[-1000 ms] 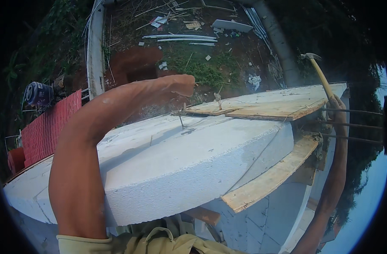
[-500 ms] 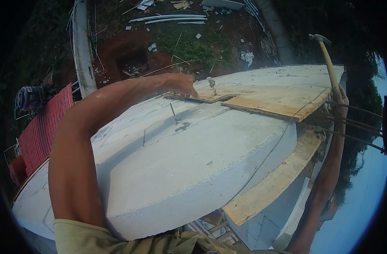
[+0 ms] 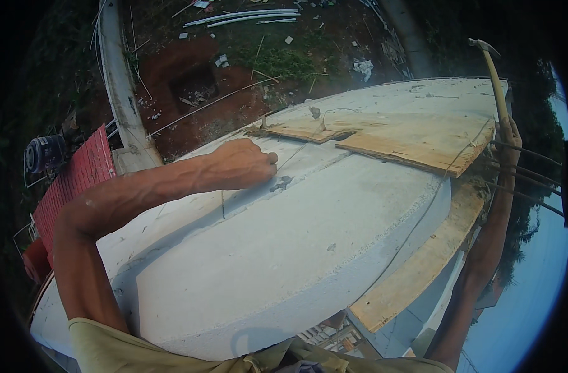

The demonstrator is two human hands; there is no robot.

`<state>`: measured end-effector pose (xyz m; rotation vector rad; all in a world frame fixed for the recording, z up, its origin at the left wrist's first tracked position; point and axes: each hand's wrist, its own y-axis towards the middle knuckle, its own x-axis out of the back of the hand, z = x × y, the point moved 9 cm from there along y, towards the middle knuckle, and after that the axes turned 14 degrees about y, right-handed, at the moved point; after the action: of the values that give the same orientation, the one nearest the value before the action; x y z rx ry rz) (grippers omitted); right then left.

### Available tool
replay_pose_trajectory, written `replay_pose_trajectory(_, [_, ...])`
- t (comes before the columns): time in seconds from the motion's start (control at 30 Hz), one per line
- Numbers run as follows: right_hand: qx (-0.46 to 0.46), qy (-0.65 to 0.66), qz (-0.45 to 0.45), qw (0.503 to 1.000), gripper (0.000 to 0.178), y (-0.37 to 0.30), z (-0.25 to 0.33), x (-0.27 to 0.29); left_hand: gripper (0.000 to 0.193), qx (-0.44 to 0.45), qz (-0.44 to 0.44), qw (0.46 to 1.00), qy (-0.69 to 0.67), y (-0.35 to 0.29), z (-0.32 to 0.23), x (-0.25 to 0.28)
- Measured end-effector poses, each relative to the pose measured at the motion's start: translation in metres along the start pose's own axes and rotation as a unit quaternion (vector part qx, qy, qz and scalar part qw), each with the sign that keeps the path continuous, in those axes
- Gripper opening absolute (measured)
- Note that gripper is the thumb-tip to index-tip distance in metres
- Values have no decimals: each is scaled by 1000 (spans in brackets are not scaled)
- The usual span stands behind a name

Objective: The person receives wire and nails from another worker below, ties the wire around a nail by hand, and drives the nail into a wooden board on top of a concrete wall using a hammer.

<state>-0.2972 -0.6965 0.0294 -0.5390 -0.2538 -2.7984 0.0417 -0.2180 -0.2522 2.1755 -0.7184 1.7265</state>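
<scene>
1 hammer [image 3: 496, 87], head up, handle grasped by the fingers of the right hand [image 3: 509, 134], beside 3 metal rods [image 3: 537, 180]; 1 left hand [image 3: 245, 165], fingers curled, whether clenched around anything one cannot tell, above 1 white slab [image 3: 284, 248], left of 1 plywood board [image 3: 420, 146].

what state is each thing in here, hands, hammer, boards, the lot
left hand, fingers curled in; whether they hold anything is hidden
right hand, closed around the hammer handle
hammer, raised, head up
plywood panel, lying flat, edge rough and splintered
wooden plank, below the panel, at a slant
white slab, top marked with a dark patch
red ribbed sheet, tilted
</scene>
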Motion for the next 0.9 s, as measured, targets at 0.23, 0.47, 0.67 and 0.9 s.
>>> replay_pose_trajectory(0.23, [23,-14,-59,998,36,1,20,23,15,68,-90,967,-228,-10,39,-12])
replay_pose_trajectory(0.47, [28,17,-53,998,29,11,5,24,26,454,-164,832,-272,-84,186,-167])
replay_pose_trajectory(0.67, [54,-23,-107,993,25,-13,36,17,22,529,-100,779,-321,-104,165,-303])
replay_pose_trajectory(0.9, [-43,17,-80,996,27,-28,25,-2,19,567,-53,741,-356,-101,131,-354])
